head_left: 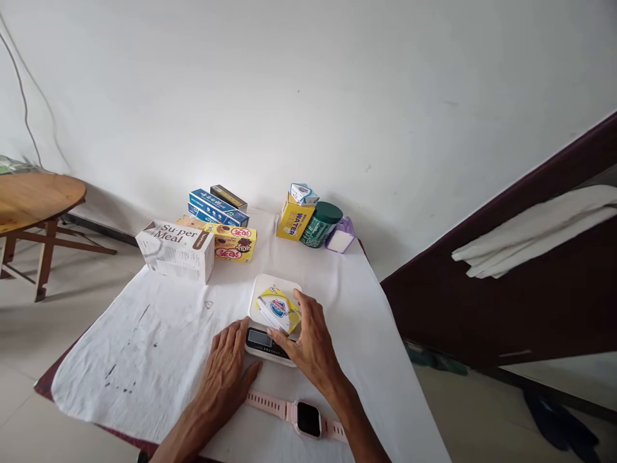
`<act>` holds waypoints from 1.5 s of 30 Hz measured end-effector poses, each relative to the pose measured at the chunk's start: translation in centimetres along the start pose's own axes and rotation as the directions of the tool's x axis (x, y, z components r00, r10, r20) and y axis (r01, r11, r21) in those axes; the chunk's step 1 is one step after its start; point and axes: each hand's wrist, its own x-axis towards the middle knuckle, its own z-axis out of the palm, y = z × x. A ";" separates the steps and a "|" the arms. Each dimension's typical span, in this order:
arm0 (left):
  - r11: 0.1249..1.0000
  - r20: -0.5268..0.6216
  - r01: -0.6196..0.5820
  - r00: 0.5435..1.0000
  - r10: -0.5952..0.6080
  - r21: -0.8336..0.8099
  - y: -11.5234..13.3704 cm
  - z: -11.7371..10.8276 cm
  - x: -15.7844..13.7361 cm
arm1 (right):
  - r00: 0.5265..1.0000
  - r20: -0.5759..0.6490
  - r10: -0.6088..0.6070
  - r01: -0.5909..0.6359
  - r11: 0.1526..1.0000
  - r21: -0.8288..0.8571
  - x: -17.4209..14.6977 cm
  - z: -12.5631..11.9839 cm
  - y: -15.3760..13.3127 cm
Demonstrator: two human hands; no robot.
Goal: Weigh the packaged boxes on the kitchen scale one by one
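Note:
A small yellow-and-white soap box (278, 308) lies at an angle on the white platform of a kitchen scale (258, 287). My right hand (311, 341) is closed about the box's right side, index finger at its far right edge and thumb at the near side by the scale's display. On the cloth, my left hand (226, 363) rests with fingers stretched out along the scale's left edge, holding nothing. Its thumb is close to the scale's front corner. Just in front of the scale, a pink smartwatch (307, 419) lies face up, partly covered by my right forearm.
The table bears a white cloth (178, 334). Back left stand a Su-per Meal box (176, 254), a yellow snack box (234, 244) and blue boxes (216, 207). Back right are a yellow box (290, 217), green jar (322, 225) and purple pack (341, 236), near the wall (308, 96).

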 end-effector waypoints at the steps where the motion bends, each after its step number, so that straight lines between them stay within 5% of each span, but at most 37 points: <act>1: 1.000 0.001 0.006 1.000 -0.006 0.004 0.0 0.0 0.0 | 1.000 0.006 0.020 -0.020 1.000 0.011 0.2 -0.7 0.0; 8: 0.998 -0.017 -0.017 1.000 0.018 0.067 -0.6 0.9 -0.2 | 0.992 0.055 0.111 -0.113 0.993 0.035 0.0 -1.4 0.1; 15: 0.991 -0.060 -0.047 0.997 0.055 0.125 -1.0 1.2 0.0 | 0.980 -0.070 0.187 -0.175 0.974 0.147 1.5 -1.1 1.1; 19: 0.986 -0.077 -0.056 0.995 0.069 0.155 -1.0 1.3 0.2 | 0.904 -0.278 0.324 -0.305 0.946 0.108 7.2 -4.8 3.8; 23: 0.981 -0.104 -0.067 0.991 0.086 0.181 -1.2 1.6 0.4 | 0.801 -0.488 0.346 -0.428 0.901 -0.064 16.3 -7.5 7.8; 27: 0.978 -0.105 -0.082 0.989 0.104 0.194 -1.5 1.9 0.5 | 0.763 -0.521 0.383 -0.491 0.867 -0.083 24.5 -7.1 11.5; 31: 0.978 -0.062 -0.074 0.994 0.088 0.194 -1.9 2.1 0.4 | 0.766 -0.500 0.404 -0.516 0.851 -0.103 29.0 -5.1 13.6; 37: 0.985 0.012 -0.049 0.999 0.048 0.164 -2.1 2.1 0.2 | 0.791 -0.468 0.395 -0.510 0.847 -0.148 30.6 -3.1 14.8; 42: 0.993 0.012 -0.031 0.999 0.030 0.115 -1.6 2.1 0.4 | 0.812 -0.451 0.369 -0.476 0.867 -0.146 29.1 -4.0 14.2; 45: 0.996 -0.015 -0.024 1.000 0.025 0.081 -1.3 2.2 0.4 | 0.821 -0.541 0.184 -0.325 0.929 -0.177 27.0 -4.2 11.5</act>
